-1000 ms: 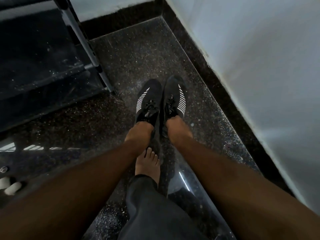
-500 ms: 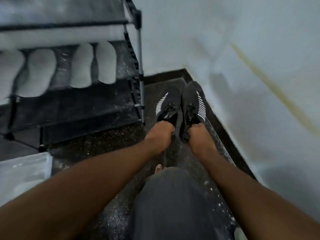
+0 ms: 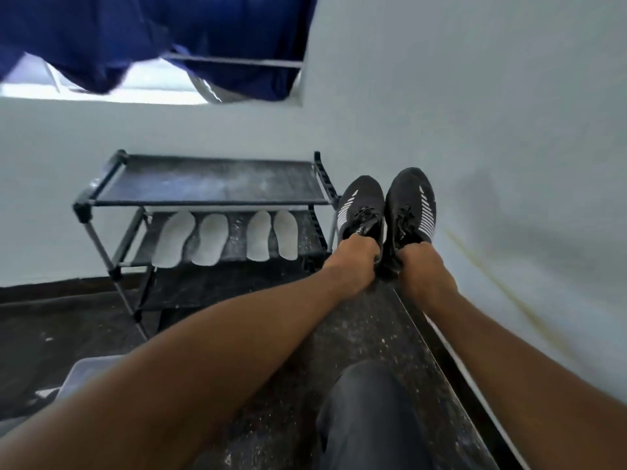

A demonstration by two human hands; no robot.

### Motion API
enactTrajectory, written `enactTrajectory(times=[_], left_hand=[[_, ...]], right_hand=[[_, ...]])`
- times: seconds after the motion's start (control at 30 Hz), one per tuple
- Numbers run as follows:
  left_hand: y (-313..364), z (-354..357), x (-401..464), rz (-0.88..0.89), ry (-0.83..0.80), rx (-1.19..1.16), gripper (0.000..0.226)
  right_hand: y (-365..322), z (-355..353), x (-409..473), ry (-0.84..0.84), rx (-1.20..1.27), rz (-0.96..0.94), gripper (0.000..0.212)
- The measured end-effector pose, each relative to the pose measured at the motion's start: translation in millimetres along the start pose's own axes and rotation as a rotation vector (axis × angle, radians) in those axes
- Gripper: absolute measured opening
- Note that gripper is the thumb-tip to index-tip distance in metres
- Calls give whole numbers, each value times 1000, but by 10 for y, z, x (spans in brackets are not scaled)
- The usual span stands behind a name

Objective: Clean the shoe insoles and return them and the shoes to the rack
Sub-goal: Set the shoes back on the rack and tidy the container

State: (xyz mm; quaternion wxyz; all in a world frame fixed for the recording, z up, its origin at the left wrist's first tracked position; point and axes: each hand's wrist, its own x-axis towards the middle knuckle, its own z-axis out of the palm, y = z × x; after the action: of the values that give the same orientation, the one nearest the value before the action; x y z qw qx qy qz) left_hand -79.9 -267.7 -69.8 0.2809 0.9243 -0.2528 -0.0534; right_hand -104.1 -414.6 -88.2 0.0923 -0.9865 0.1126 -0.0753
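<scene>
You hold a pair of black knit sneakers up in front of the pale wall, just right of the shoe rack: your left hand (image 3: 353,257) has its fingers curled into the collar of the left sneaker (image 3: 361,212), and your right hand (image 3: 420,266) clamps the heel opening of the right sneaker (image 3: 410,208) the same way. Both shoes point toes up and away from you, side by side and nearly touching, each with black laces and a ladder of white stripes down its outer flank; no brand name or other writing can be read on them. The shoe rack (image 3: 83,206) is a dark frame with grey tubes and black corner joints, standing against the wall on the dark speckled floor (image 3: 373,334). Its top shelf (image 3: 210,183) is a black sheet dusted with pale specks. The middle shelf carries four white insoles (image 3: 208,239) laid in a row, toes toward the wall, in two pairs with a gap between them. A lower shelf shows beneath, dark and hard to make out. At the lower left a translucent plastic container (image 3: 84,374) sits on the floor, its contents not discernible. Above the rack, dark blue cloth (image 3: 135,32) hangs over a metal bar (image 3: 237,62) at a bright window opening. Your knee, in dark grey trousers (image 3: 366,408), fills the bottom centre.
</scene>
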Motion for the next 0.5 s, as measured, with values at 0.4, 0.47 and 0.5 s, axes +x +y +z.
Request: enactTrajectory(times=[0.4,0.47,0.5], left_hand=[[124,-1186,-61,38,164,44,23],[-73,-1346,-45,-10,177,78,25],[-201,-1431,-35,-47,184,93,24]], right_hand=[[-698,-1127,390,12,-95,-176,24],[-953,-1077,471,-10,-74,-226,15],[-1098,-1028,529,-15,-67,-251,11]])
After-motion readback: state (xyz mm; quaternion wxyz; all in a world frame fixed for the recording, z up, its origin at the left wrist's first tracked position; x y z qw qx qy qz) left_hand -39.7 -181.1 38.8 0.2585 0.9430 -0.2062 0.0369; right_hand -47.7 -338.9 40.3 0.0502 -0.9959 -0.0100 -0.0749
